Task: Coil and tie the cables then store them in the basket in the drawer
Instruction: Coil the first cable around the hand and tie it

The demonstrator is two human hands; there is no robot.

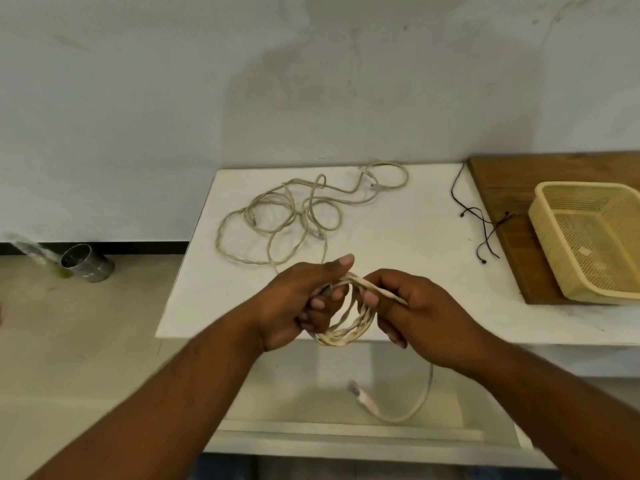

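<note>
**Coiling cable one, rest not started**

We've got a few loops of the pale cable [341, 327] made up w/ both hands, held just off the near edge of the white table [415, 271]. Left hand [294, 306] is curled round the loops' left side, thumb on top; right hand [419, 306] pinches the strand feeding in, fingers closed on it. The coil hangs below the fingertips, roughly upright, its flat face toward us, long axis approx. vertical. A free tail drops beneath the right hand and curves back left, its plug end [355, 388] pointing up-left, so coiling isn't done.

Left to do, as we judge it: finish winding, tie it (dark ties [479, 220] lie beyond the right fingers), then the tangled cables [294, 216] beyond the left thumb. Basket [588, 237] sits far right of the right hand on a wood board [502, 188], empty.
</note>
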